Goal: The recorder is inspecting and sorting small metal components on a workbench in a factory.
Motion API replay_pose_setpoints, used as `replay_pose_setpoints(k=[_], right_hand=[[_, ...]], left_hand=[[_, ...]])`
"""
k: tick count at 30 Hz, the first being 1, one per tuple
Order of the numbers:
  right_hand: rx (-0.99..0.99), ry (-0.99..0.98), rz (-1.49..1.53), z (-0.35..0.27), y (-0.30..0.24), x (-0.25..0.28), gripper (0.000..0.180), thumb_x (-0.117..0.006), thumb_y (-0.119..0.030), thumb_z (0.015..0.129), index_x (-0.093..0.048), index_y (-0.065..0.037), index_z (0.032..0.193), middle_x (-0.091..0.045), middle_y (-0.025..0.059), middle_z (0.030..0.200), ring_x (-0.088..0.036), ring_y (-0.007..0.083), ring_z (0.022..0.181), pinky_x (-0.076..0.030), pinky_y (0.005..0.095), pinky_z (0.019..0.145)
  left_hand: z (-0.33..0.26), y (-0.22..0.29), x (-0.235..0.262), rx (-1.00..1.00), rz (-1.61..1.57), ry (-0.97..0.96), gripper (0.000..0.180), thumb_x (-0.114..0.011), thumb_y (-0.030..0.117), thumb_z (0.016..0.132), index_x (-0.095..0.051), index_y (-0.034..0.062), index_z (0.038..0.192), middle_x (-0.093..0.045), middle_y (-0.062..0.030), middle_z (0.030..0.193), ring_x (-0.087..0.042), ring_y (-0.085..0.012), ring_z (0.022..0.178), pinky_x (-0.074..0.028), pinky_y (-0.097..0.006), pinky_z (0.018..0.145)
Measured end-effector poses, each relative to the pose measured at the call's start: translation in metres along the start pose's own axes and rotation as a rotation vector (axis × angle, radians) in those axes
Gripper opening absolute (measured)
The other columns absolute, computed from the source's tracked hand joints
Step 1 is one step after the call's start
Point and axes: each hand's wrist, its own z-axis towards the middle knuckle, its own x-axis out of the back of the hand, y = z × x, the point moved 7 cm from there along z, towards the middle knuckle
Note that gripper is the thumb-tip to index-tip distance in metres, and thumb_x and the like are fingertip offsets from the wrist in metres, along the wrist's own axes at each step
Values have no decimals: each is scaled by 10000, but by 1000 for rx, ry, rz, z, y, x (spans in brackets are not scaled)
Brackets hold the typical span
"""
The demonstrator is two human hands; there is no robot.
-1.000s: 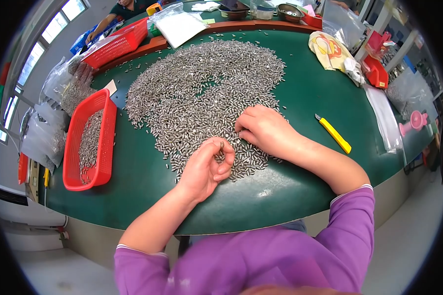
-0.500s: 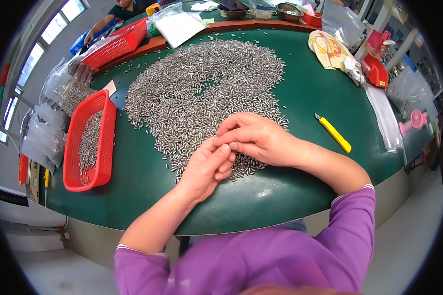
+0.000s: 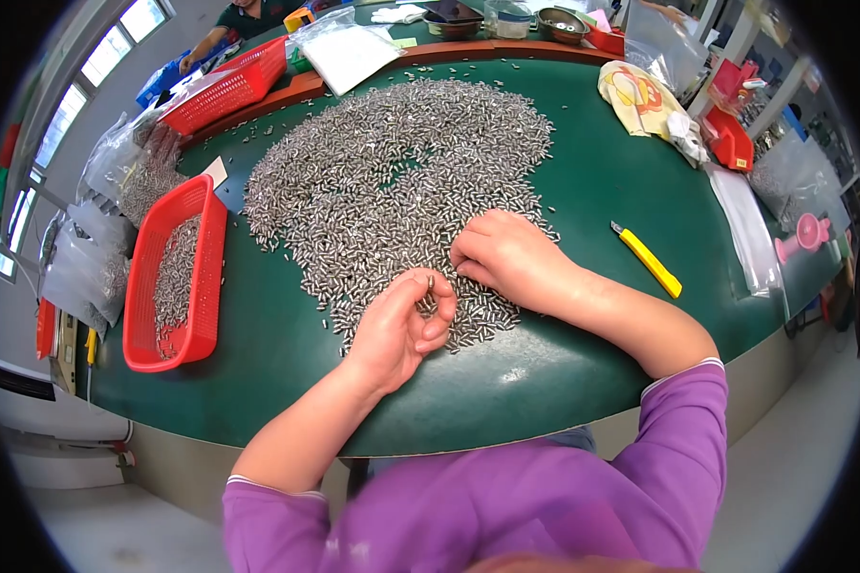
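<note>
A wide pile of small silvery metal pins (image 3: 344, 181) spreads over the green tabletop (image 3: 583, 382). At the pile's near edge, my left hand (image 3: 397, 320) is turned palm up. Its thumb and forefinger pinch one small metal pin (image 3: 431, 284), held on end. Just to the right, my right hand (image 3: 511, 258) rests low over the pins, knuckles up. Its fingers are curled together with the tips down among the pins, and whether a pin is between them is hidden.
On the left stands a red plastic basket (image 3: 205, 286) partly filled with pins, beside clear bags (image 3: 91, 258) of pins. A yellow utility knife (image 3: 648, 260) lies at the right. Beyond it are a patterned cloth (image 3: 637, 95) and plastic bags. Another person (image 3: 248, 19) sits across the table.
My hands have moved apart from where their fingertips met. The right one has shifted right and down to the pile, while the left keeps its place with a pin now visible.
</note>
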Motion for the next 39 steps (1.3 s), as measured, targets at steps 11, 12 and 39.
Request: replay_pose_setpoints(k=[11, 12, 39], right_hand=[[70, 146, 238, 7, -28, 38, 173, -714, -106, 763, -603, -94, 894, -615, 45, 856, -588, 260, 844, -469, 376, 749], [115, 131, 296, 7, -33, 37, 185, -723, -110, 759, -606, -97, 902, -620, 42, 865, -593, 254, 845, -474, 372, 748], [92, 150, 168, 5, -31, 39, 130, -683, -98, 788, -608, -89, 893, -578, 64, 984, -570, 281, 933, -467, 382, 810]], left_hand=[[-1, 2, -6, -25, 15, 61, 155, -443, 159, 973, -487, 49, 1072, -537, -56, 886, -410, -91, 634, -332, -216, 522], [-1, 0, -7, -7, -3, 34, 150, -469, 172, 977, -485, 53, 1066, -538, -47, 881, -405, -79, 625, -325, -205, 516], [0, 1, -8, -16, 2, 71, 156, -483, 180, 993, -500, 54, 1084, -533, -31, 879, -409, -66, 628, -333, -195, 529]])
